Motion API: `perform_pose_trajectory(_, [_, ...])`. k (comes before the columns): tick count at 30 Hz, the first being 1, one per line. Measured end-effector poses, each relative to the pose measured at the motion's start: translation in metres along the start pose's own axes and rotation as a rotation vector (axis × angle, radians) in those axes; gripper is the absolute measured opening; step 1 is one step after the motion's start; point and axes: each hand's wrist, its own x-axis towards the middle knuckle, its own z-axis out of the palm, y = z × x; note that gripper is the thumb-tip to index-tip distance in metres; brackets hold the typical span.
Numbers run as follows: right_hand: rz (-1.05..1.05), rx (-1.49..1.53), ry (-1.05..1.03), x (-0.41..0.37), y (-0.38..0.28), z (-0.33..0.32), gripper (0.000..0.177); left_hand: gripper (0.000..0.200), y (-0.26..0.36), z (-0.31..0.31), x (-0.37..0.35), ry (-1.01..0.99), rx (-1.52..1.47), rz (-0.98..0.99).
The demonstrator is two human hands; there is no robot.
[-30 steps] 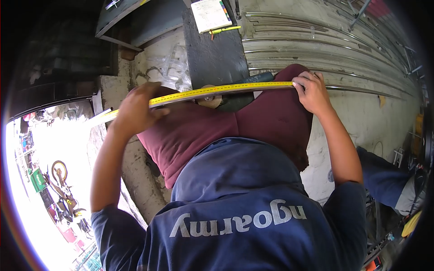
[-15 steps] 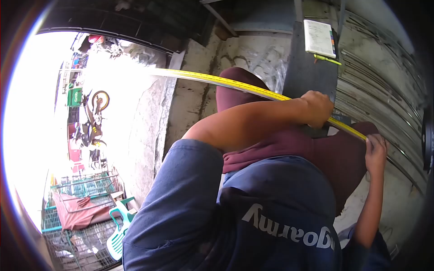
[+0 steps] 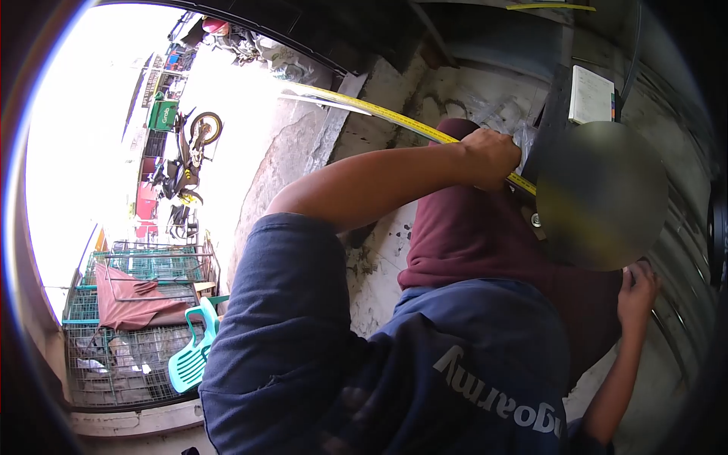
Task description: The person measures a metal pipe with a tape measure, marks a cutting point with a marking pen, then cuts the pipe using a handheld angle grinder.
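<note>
My left hand (image 3: 491, 157) is closed around the yellow blade of a tape measure (image 3: 394, 116), above my left thigh. The blade stretches from the bright doorway through my fist. A thin pale strip (image 3: 326, 103), perhaps a metal bar, runs just under it at the far end. Past my fist, a round grey blur covers the rest of the blade, with a yellowish tint showing through. At the lower edge of that blur, by my right thigh, my right hand (image 3: 638, 294) has its fingers closed at the near end of the tape, which is largely hidden.
An open notebook (image 3: 591, 95) lies on a dark surface to the right. Long metal bars (image 3: 671, 318) line the right side. Outside stand a motorcycle (image 3: 186, 159), a wire cage (image 3: 129, 371) with a reddish cloth (image 3: 133, 299), and a turquoise plastic chair (image 3: 193, 353).
The view has shifted, so the doorway scene and notebook sit further right. My left hand appears further from my right hand along the tape. A grey blur now covers the stretch between them.
</note>
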Motion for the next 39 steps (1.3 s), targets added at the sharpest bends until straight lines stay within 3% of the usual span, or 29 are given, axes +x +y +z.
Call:
perform_pose_trajectory(16, [0.022,-0.037,0.05,-0.011,0.0,0.013,0.022,0.038,-0.008,-0.006,0.001,-0.021,-0.066,0.015])
perform_pose_trajectory(18, [-0.028,-0.015,0.107,-0.01,-0.009,0.008,0.02,0.037,-0.006,-0.003,0.004,-0.036,0.033,0.001])
perform_pose_trajectory(24, [-0.042,0.016,0.235,-0.015,-0.015,0.012,0.009,0.04,0.003,0.006,-0.002,0.106,-0.032,-0.015])
perform_pose_trajectory(36, [-0.045,-0.005,0.297,-0.027,-0.022,0.014,0.01,0.057,0.018,-0.01,-0.011,-0.025,-0.091,-0.12])
perform_pose_trajectory(39, [-0.054,-0.007,0.322,-0.03,-0.021,0.016,0.011,0.051,0.015,-0.011,-0.013,-0.025,-0.18,-0.101])
